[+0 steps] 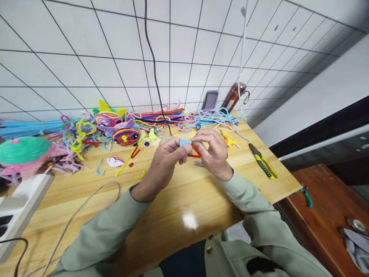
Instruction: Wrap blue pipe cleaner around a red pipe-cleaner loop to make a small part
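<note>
A small light blue fuzzy piece (185, 142) is pinched between the thumb and fingers of my left hand (166, 159). My right hand (212, 151) is closed at the right end of the same piece, with its thumb and index fingertip near the tip. Between the hands, just below the blue piece, a red pipe cleaner (196, 152) shows, partly hidden by the fingers. Under my right hand lie small scissors (198, 164), mostly covered. A yellow pipe cleaner (123, 165) and a red bit (131, 164) rest on the wooden table (178, 200) to the left.
Coloured pipe cleaners (210, 118) line the wall. Pliers (263, 161) and a yellow glue gun (229, 139) lie right, a red flask (234, 97) and phone (210, 100) behind. Left are a striped fish figure (125, 135), a green-and-pink craft (24, 151), and a power strip (27, 207).
</note>
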Action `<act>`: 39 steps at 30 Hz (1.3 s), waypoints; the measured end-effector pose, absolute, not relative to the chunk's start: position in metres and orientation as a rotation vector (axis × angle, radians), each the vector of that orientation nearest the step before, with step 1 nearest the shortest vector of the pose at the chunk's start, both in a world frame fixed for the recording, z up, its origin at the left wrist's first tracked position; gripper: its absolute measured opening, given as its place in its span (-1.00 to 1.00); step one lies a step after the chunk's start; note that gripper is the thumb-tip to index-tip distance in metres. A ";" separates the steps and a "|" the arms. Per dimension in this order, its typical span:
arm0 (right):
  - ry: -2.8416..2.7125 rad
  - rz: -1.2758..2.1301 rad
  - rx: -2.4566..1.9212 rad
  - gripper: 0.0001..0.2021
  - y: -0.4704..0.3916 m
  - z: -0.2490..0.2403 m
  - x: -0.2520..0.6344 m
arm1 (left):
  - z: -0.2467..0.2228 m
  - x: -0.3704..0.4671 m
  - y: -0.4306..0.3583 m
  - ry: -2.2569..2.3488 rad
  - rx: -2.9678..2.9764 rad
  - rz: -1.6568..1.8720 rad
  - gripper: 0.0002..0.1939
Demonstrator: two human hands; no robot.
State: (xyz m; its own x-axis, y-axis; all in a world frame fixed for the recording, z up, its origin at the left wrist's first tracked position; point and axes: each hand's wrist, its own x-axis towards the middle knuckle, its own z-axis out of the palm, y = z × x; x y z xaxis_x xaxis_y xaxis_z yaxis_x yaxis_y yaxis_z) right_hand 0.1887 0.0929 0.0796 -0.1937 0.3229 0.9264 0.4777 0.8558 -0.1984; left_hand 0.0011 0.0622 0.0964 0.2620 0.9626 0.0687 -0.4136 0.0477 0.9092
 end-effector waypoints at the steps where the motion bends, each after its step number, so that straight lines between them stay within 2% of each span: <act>1: -1.794 -0.140 -0.612 -0.85 0.093 0.079 0.188 | 0.096 0.002 0.062 0.691 1.010 1.192 -0.69; 17: -1.762 0.068 -0.602 -0.90 0.092 0.079 0.184 | 0.084 0.004 0.065 0.652 1.031 1.284 -0.57; 31: -1.771 0.265 -0.619 -0.90 0.091 0.078 0.186 | 0.081 0.006 0.065 0.667 1.012 1.328 -0.60; 34: -1.761 0.360 -0.639 -0.85 0.089 0.079 0.187 | 0.081 0.005 0.065 0.676 1.005 1.331 -0.61; 39: -1.739 0.494 -0.645 -0.65 0.085 0.082 0.190 | 0.081 0.005 0.065 0.684 1.001 1.323 -0.60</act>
State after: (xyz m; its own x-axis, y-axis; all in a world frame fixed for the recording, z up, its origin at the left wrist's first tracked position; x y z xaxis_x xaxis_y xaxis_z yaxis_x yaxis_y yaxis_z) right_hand 0.1902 0.0854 0.0820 -0.1896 0.6506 0.7353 0.1667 0.7594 -0.6289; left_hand 0.0050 0.0648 0.0812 0.1584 0.9786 0.1311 -0.4593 -0.0445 0.8872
